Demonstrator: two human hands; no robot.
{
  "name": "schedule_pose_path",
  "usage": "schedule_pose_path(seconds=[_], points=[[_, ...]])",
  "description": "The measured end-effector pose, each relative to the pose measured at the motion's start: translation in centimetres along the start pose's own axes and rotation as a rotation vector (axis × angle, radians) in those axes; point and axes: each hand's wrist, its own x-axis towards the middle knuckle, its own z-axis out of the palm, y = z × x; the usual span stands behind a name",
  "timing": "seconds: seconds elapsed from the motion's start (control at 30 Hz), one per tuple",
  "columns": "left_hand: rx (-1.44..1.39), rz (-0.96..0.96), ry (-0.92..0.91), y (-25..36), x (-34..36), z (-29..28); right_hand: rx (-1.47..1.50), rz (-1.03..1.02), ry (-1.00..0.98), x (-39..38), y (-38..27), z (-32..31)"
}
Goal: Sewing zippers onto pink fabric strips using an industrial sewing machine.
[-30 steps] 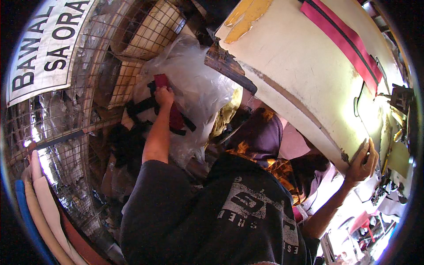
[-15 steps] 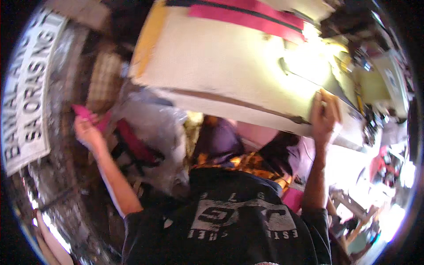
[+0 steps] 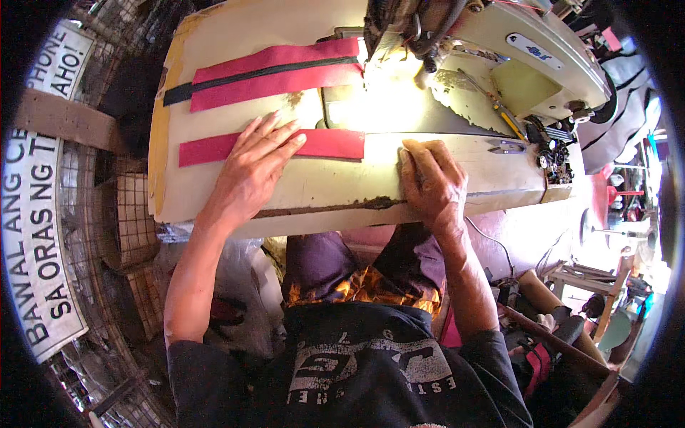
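My left hand [image 3: 260,160] lies flat, fingers spread, on a pink-red fabric strip [image 3: 332,145] on the pale sewing table [image 3: 321,185]. Farther back is a second pink-red piece [image 3: 275,58] with a black zipper tape [image 3: 250,71] along its middle; its right end reaches the lit needle area of the sewing machine [image 3: 556,43]. My right hand [image 3: 435,178] rests near the table's front edge, right of the front strip and apart from it. Its fingers are curled together, and whatever they might hold is hidden.
Thread snips [image 3: 506,148] and a yellow-handled tool [image 3: 503,114] lie on the table's right side. A small dark mechanism [image 3: 555,160] sits at the right edge. Wire mesh and a white lettered sign [image 3: 53,285] stand at the left. A clear plastic bag [image 3: 221,285] hangs below the table.
My left hand has come from beside the table, where it held a pink-red strip, onto the tabletop with that strip now flat under it. My right hand stays curled near the front edge. The view has shifted.
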Motion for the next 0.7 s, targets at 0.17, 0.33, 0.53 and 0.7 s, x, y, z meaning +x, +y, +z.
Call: schedule_pose_path(seconds=[0.17,0.33,0.53,0.7], points=[[0.031,-0.016,-0.02,0.5,0.3,0.1,0.055,-0.042,-0.045,0.8,-0.3,-0.7],[0.114,0.026,0.018,1.2,2.7,0.2,0.107,-0.312,-0.221,3.4,0.2,0.3],[-0.039,0.158,0.059,1.4,8.0,1.7,0.103,-0.307,-0.35,6.4,2.0,2.2],[-0.113,0.394,0.129,-0.7,11.3,2.9,0.077,-0.317,-0.317,7.0,2.0,2.5]])
